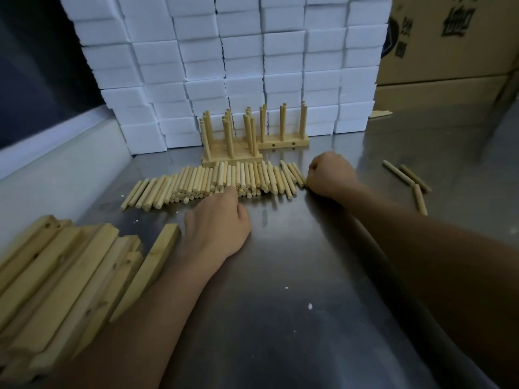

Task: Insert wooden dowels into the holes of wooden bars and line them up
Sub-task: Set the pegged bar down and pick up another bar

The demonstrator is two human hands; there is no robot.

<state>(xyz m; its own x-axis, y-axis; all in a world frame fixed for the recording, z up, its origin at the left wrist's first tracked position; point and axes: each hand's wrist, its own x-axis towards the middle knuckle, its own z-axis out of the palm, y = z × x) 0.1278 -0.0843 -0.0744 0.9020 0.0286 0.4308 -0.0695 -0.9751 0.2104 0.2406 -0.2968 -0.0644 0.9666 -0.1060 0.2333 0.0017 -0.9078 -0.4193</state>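
Dozens of loose wooden dowels lie side by side in a long heap across the middle of the steel table, their ends pointing toward and away from the person. The left hand rests knuckles-up on the table at the near edge of that heap, about its middle; its fingers are curled under and forward into the dowel ends, so the fingertips are hidden and whether they grip a dowel cannot be told. The right hand sits at the right end of the heap, closed into a loose fist with the knuckles against the outermost dowels; what, if anything, is inside the fist is hidden too. Both forearms reach out bare from the bottom of the view.

Just behind the heap stand the finished bars, several wooden bases set close together with dowels upright in their holes, and another such bar behind and to the right showing two dark side holes. These stand against a wall of stacked white foam blocks.

At the near left lies a pile of bare wooden bars, stacked lengthwise and slanting away, some with drilled holes showing. Three stray dowels lie well apart to the right of the right hand. Cardboard boxes fill the upper right corner
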